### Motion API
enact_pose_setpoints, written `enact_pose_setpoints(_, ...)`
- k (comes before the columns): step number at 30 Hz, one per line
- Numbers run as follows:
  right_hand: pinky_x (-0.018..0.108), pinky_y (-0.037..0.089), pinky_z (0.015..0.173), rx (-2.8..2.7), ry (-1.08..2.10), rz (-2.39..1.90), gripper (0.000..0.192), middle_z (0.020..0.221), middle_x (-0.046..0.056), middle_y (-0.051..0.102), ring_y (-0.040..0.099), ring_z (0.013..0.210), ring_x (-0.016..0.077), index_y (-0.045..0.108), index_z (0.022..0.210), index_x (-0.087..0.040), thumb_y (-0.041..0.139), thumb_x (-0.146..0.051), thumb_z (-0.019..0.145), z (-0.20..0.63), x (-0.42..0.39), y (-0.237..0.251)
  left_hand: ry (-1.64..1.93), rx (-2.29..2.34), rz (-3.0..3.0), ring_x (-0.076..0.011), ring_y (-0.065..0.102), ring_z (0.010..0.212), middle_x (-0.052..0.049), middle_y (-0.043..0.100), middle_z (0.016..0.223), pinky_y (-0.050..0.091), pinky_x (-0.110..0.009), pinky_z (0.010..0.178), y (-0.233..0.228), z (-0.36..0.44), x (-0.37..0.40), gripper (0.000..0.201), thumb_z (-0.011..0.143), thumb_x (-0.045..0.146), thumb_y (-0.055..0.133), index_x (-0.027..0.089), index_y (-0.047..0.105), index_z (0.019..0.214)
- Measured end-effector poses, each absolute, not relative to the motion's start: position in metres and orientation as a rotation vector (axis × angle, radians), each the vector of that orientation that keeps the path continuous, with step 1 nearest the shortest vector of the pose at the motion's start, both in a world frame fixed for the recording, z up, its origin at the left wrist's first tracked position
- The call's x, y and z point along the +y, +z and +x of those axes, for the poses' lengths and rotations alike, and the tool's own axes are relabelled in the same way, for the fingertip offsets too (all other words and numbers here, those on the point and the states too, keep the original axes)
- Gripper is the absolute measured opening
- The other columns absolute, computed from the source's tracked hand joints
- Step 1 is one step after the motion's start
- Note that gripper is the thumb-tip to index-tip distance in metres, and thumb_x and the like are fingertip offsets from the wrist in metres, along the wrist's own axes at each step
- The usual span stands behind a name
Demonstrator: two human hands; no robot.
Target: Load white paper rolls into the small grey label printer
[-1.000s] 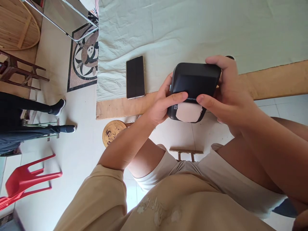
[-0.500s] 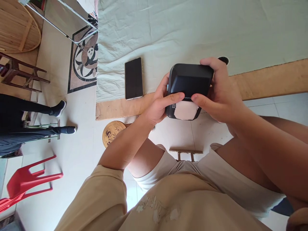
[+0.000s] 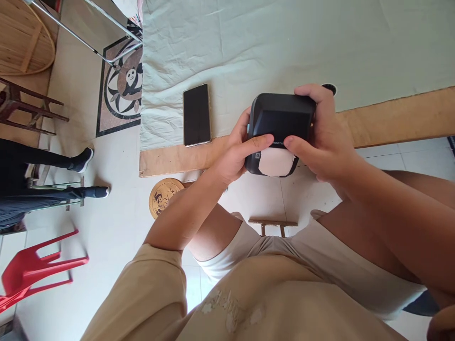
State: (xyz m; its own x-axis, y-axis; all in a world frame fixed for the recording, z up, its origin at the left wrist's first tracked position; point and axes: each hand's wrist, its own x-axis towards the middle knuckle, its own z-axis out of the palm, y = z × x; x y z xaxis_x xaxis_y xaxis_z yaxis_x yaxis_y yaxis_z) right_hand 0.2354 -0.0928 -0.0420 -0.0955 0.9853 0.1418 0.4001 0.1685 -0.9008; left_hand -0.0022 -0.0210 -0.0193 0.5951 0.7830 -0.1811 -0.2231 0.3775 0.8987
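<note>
Both hands hold a black rounded handheld device (image 3: 282, 113) above the table's front edge. Partly covered pale lettering crosses its middle, and a pale pinkish patch (image 3: 276, 162) with ragged edges lies on its lower face. I cannot make out its exact kind. My left hand (image 3: 240, 151) is closed round the left side, thumb pressed on the front near the lettering. Gripping the right side is my right hand (image 3: 325, 128), its thumb close to the left one; its index finger reaches the top corner. Fingers behind the device are hidden. A dark-screened smartphone (image 3: 197, 115) lies on the cloth to the left.
A pale green cloth (image 3: 270, 42) covers the wooden table (image 3: 398, 121). A dark round spot (image 3: 330, 89) shows by my right hand. Below the table's left corner stands a round stool (image 3: 163, 195). Farther left are a red plastic chair (image 3: 33, 265) and another person's legs (image 3: 53, 161).
The view has shifted slightly, so the surroundings sit a little farther left. Both hands keep the same hold on the device.
</note>
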Motion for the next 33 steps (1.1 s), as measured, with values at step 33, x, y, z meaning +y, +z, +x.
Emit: enact_pose_setpoints(33, 0.032, 0.066, 0.063, -1.665, 0.907, -1.313, 0.079, 0.114, 0.001, 0.065, 0.062, 0.076, 0.0117, 0.039, 0.184, -0.042, 0.082, -0.056, 0.12, 0.243, -0.091, -0.039, 0.704, 0.672, 0.985, -0.028, 0.091, 0.114, 0.001, 0.085, 0.123, 0.072, -0.036, 0.088, -0.019, -0.003, -0.022, 0.068, 0.087, 0.053, 0.112, 0.035, 0.075, 0.142)
